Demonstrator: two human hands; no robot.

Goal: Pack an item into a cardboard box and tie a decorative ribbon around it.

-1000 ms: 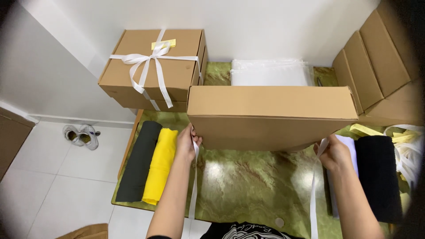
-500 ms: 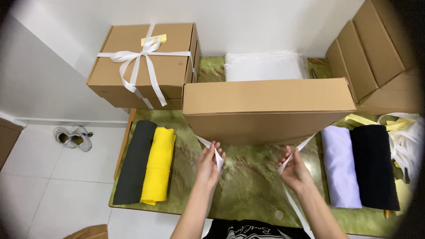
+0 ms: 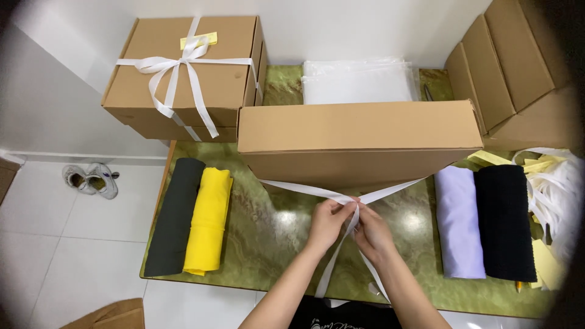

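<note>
Left hand: the left hand (image 3: 327,222) is held over the green table (image 3: 262,237), just in front of the box; its fingers are curled shut and a strand of the ribbon is pinched at the fingertips.
Right hand: the right hand (image 3: 373,231) is placed just beside the left, touching it at the fingertips; its fingers are likewise closed on the ribbon.
Ribbon: the white ribbon (image 3: 292,187) is drawn out from under both lower corners of the box; the two strands are crossed where the hands meet, and the loose ends are hung down past the table's near edge.
Box: the plain brown box (image 3: 356,143) is set in the middle of the table, its long side turned toward the person.
Tied box: a second brown box (image 3: 183,73), bound with a white bow and a yellow tag, is stacked at the back left.
Left cloths: a dark cloth (image 3: 175,216) and a yellow cloth (image 3: 208,219) are laid side by side, touching.
Right cloths: a lilac cloth (image 3: 457,222) and a black cloth (image 3: 504,222) are laid side by side.
Bags: clear bags (image 3: 359,82) are piled behind the box.
Cartons: flat cartons (image 3: 512,61) are leaned at the back right.
Floor: shoes (image 3: 91,180) are seen on white tiles.
</note>
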